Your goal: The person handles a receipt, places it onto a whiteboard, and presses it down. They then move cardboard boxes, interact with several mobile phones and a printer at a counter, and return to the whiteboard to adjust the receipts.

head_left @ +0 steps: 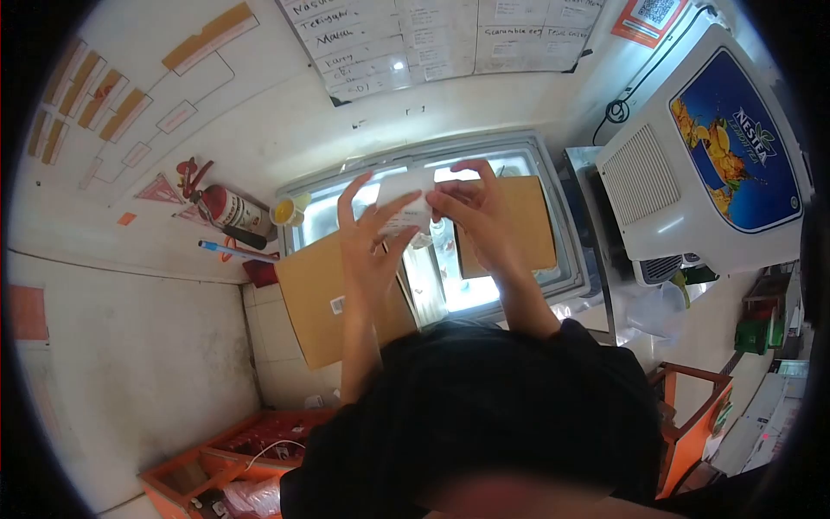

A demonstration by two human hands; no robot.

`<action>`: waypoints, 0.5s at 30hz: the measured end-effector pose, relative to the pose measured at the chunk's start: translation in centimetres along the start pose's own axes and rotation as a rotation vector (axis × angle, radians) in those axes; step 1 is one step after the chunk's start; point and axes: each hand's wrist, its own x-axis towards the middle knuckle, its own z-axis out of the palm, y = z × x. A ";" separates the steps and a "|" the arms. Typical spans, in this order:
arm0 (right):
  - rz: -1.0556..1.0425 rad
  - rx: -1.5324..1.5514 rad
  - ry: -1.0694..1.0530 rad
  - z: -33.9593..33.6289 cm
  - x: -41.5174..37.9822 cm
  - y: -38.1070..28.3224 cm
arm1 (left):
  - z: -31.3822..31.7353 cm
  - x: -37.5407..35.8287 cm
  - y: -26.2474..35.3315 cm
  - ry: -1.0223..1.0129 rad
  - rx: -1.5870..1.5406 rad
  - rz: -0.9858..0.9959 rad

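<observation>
Both of my hands are raised over a glass-topped freezer (566, 233), with a small white paper slip (406, 192) between them. My left hand (367, 229) has its thumb and fingers on the slip's left and lower part. The slip's right edge is pinched by my right hand (475, 208). Faint print shows on the paper, too small to read. Beneath my left hand lies a brown cardboard box (316, 303) with a small white label. Another cardboard piece (523, 225) lies under my right hand.
A fire extinguisher (229, 208) and a cup with yellow contents (285, 212) are left of the freezer. A Nestea dispenser (700, 156) stands on the right. A whiteboard (441, 43) hangs behind. Orange shelving (194, 467) is at lower left.
</observation>
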 end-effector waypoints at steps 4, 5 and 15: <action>-0.101 0.054 0.192 1.1 -1.1 1.4 | 2.0 -1.5 0.3 0.224 0.336 0.081; -0.185 0.048 0.266 1.5 -1.2 2.1 | 2.5 -1.7 0.5 0.278 0.261 -0.062; -0.178 0.237 0.276 1.6 -2.8 4.9 | 4.3 -1.7 0.3 0.247 -0.481 -0.450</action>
